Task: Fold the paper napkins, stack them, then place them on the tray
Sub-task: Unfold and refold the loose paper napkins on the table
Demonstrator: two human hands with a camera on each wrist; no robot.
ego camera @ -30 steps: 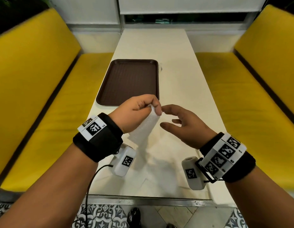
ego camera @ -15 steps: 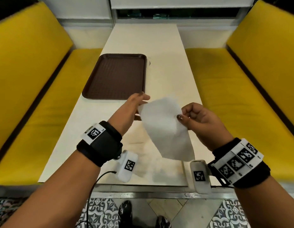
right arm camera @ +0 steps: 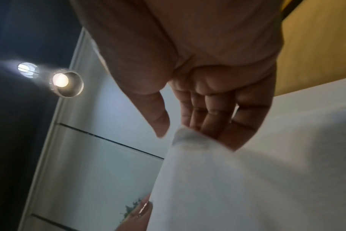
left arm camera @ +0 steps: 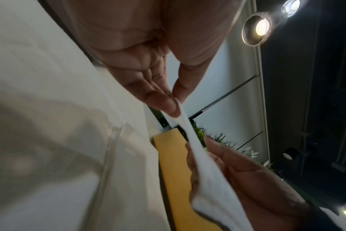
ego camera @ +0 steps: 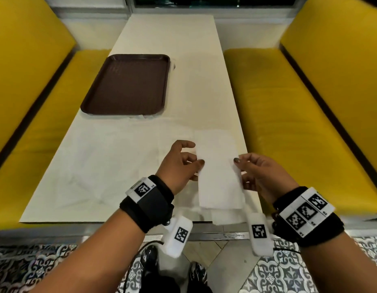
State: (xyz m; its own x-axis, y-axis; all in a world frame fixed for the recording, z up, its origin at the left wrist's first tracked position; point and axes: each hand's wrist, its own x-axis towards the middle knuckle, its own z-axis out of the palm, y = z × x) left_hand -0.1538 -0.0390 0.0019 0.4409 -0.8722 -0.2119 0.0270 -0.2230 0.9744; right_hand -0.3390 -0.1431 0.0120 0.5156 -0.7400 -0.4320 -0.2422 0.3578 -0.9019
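The brown tray [ego camera: 128, 83] sat in the upper left of the head view with nothing on it, so no stack had reached it yet. Below it, across the middle left of the table [ego camera: 183, 60], lay several flat white napkins [ego camera: 111, 161]; their edges blurred into the pale top, and I could not count them. Lower centre, the left hand [ego camera: 179, 163] pinched the left edge of one napkin [ego camera: 219, 176] between thumb and fingertip, held just above the table as a long narrow strip, seemingly already doubled. The right hand [ego camera: 259, 172], lower right, pinched its opposite edge. I judged the task early: one napkin mid-fold, the others, the stacking and the placing left. Counted: one tray, one held napkin, two hands.
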